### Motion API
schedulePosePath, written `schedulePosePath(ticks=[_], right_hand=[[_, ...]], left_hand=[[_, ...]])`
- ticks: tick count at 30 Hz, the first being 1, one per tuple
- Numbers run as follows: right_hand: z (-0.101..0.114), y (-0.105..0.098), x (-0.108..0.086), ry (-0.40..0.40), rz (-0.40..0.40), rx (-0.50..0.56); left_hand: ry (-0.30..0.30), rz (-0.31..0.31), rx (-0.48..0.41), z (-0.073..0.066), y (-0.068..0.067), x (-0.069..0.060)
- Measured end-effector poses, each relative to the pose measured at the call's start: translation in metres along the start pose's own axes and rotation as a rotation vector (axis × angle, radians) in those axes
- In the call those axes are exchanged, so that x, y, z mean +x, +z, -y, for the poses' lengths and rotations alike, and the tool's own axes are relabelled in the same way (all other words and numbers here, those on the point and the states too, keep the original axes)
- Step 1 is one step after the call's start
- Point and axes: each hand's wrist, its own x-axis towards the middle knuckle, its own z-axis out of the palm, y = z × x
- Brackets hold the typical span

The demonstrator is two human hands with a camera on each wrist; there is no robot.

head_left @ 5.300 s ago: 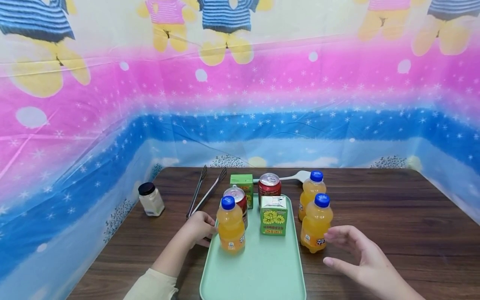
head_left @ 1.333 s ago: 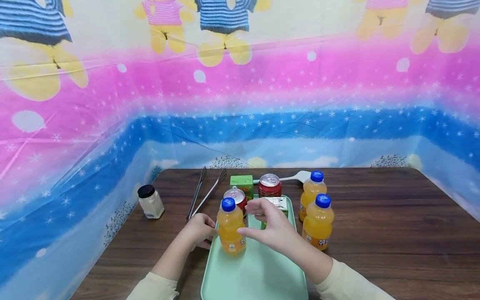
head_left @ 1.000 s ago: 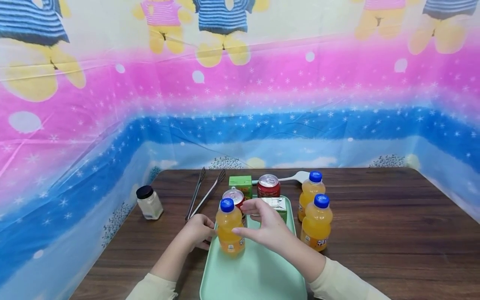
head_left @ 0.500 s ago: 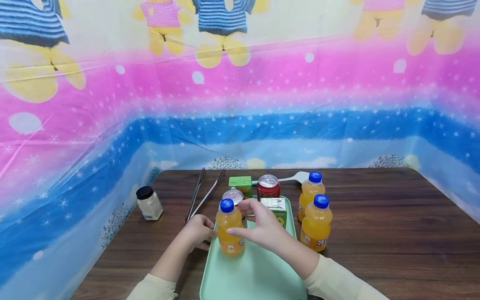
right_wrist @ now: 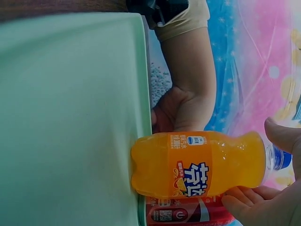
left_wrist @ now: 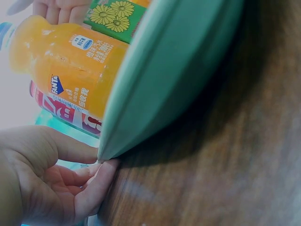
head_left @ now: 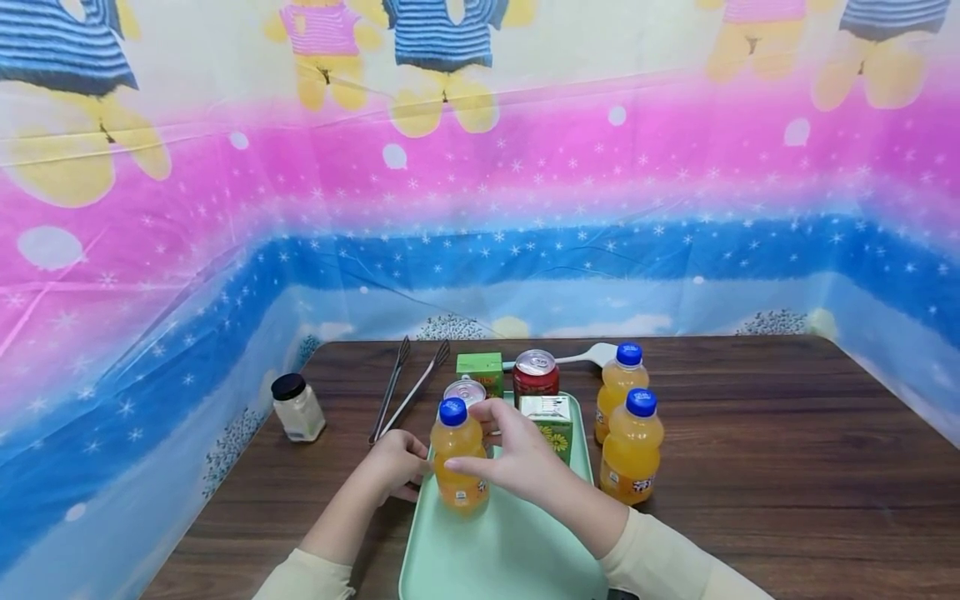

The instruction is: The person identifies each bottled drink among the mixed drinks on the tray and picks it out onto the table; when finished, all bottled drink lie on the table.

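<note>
On the pale green tray (head_left: 510, 550) stands an orange soda bottle (head_left: 459, 487) with a blue cap. My right hand (head_left: 528, 454) reaches around it, thumb on the near side and fingers behind. In the right wrist view the thumb (right_wrist: 282, 136) looks apart from the bottle's neck, and the fingers lie close along its other side. At the tray's left edge my left hand (head_left: 397, 467) pinches the rim between thumb and fingers, clearest in the left wrist view. A red can (head_left: 467, 389) sits just behind the bottle, and a green drink carton (head_left: 551, 429) to its right.
Another red can (head_left: 536, 379) and green carton (head_left: 480, 371) stand at the tray's far end. Two more orange soda bottles (head_left: 632, 454) are right of the tray. Tongs (head_left: 408, 392), a black-lidded jar (head_left: 298, 408) and a white spatula (head_left: 600, 354) lie farther out.
From beside the near right-hand bottle, my right hand has moved left over the tray, its thumb and fingers closing in around the bottle there. My left hand has stayed on the rim.
</note>
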Motion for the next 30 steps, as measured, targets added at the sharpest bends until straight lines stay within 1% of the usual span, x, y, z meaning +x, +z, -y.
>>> schedulePosePath(ticks=[7,16,30], right_hand=[[-0.001,0.004,0.002,-0.017,-0.018,-0.006],[-0.001,0.009,0.002,-0.028,-0.049,-0.064],[-0.002,0.011,0.004,-0.026,-0.055,-0.106]], left_hand=[[0.004,0.006,-0.001,0.001,-0.001,0.000],[0.015,0.007,-0.003,0.000,0.000,-0.002],[0.006,-0.001,-0.004,-0.001,0.000,-0.003]])
